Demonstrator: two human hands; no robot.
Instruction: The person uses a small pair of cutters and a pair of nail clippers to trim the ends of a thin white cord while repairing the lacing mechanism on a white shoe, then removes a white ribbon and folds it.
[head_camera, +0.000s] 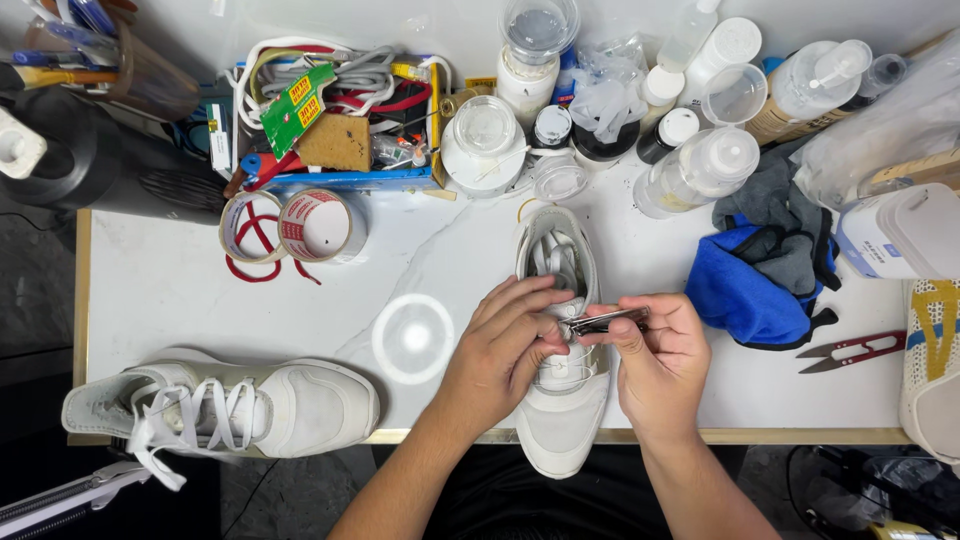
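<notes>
From the head camera, a white mesh-and-leather sneaker (562, 400) lies toe toward the person at the near edge of the white marble-patterned table (180, 290). The right hand (660, 365) is pinched shut around a small silver metal nail clipper (606, 321), its tip at the white laces (560, 262). The left hand (505, 350) has its fingers closed on the lace area, bracing the shoe. Done well, I'd judge, means keeping the lace taut and nipping only the stray bit. A second white laced sneaker (250, 405) sits at the left, two rolls of tape (295, 226) behind it, red-handled thread snips (852, 351) and a blue cloth (750, 290) to the right.
</notes>
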